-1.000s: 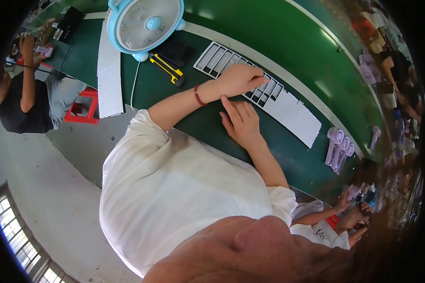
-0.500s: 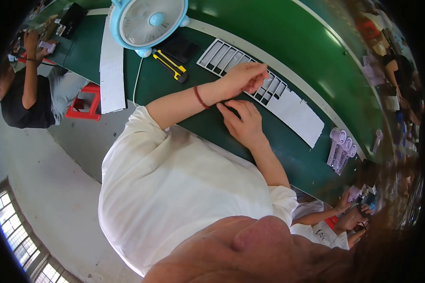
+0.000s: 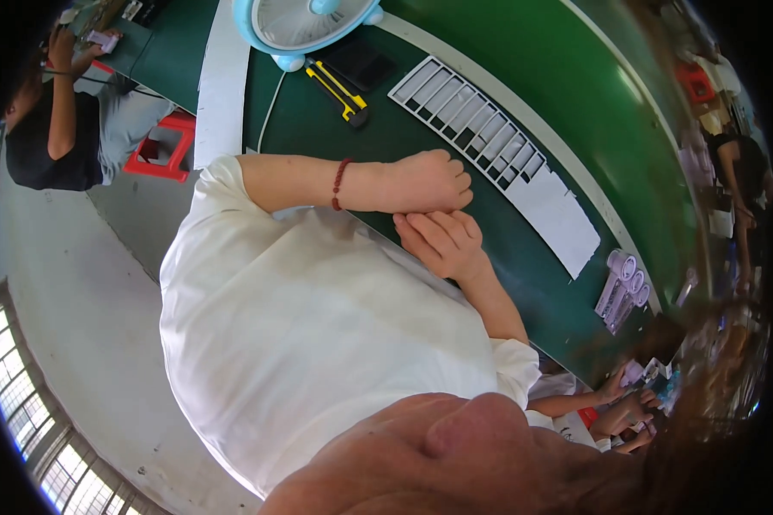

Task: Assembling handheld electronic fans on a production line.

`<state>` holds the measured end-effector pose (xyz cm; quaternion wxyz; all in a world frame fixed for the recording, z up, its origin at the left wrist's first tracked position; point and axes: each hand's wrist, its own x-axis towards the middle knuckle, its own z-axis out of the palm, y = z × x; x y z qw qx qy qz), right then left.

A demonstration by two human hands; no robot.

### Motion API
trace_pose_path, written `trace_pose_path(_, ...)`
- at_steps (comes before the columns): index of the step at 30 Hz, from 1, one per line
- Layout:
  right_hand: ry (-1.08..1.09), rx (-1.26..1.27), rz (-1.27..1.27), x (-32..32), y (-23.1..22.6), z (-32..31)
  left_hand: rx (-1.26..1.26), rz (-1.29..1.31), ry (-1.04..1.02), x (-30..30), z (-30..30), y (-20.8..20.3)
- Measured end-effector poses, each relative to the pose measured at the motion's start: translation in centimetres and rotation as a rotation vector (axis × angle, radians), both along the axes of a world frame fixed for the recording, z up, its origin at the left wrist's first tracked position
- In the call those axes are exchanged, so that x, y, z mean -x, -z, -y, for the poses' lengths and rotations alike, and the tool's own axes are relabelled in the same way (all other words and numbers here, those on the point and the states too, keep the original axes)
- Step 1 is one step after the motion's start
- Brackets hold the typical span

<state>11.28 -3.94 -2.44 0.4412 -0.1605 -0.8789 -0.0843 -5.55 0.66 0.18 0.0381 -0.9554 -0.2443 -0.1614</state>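
Observation:
My left hand [image 3: 429, 183], with a red beaded bracelet [image 3: 341, 184] at the wrist, is curled into a fist over the near edge of the dark green table [image 3: 515, 249]. Its fingertips are turned under, so whatever it may hold is hidden. Just below it, my right hand [image 3: 447, 244] touches its lower side, fingers loosely bent and slightly apart, with nothing visible in them. Beyond the hands lies a pale grid-like frame [image 3: 466, 112] of narrow slots, several backed by white and others dark. A white sheet [image 3: 556, 221] extends from the frame's right end.
A light blue fan [image 3: 313, 19], a yellow-and-black box cutter [image 3: 339, 93] and a dark flat object [image 3: 359, 64] sit far left. White board [image 3: 223, 86] covers the table's left part. Lilac handheld fans [image 3: 623, 287] stand right. Co-workers [image 3: 60, 129] sit on both sides.
My left hand has turned knuckles-up, come lower and drawn back from the grid frame. My right hand has moved slightly down, its fingers now against the left hand. The view has shifted.

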Motion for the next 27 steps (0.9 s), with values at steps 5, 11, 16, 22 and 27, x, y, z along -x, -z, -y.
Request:
trace_pose_path(5, -0.051, 0.015, 0.014, 1.0, -2.3, 0.1, 0.223, -0.052, -0.004, 0.3, 0.9, 1.4)
trace_pose_path(11, -0.111, 0.128, 0.085, 0.5, -2.2, -1.2, 1.445, 0.627, 0.021, 0.0, 1.1, 2.6)
trace_pose_path(16, -0.133, 0.176, -0.029, -1.5, -4.0, -2.6, 0.491, -0.193, 0.233, -0.3, 0.6, 1.3)
trace_pose_path(22, -0.231, 0.754, 0.052, 1.3, -7.2, -5.1, 0.565, -0.206, 0.552, -1.7, 1.5, 0.1)
trace_pose_path(27, -0.375, 0.773, 0.193, 3.1, -7.2, -6.6, 0.582, -0.396, 0.577, -1.7, 1.6, -3.1)
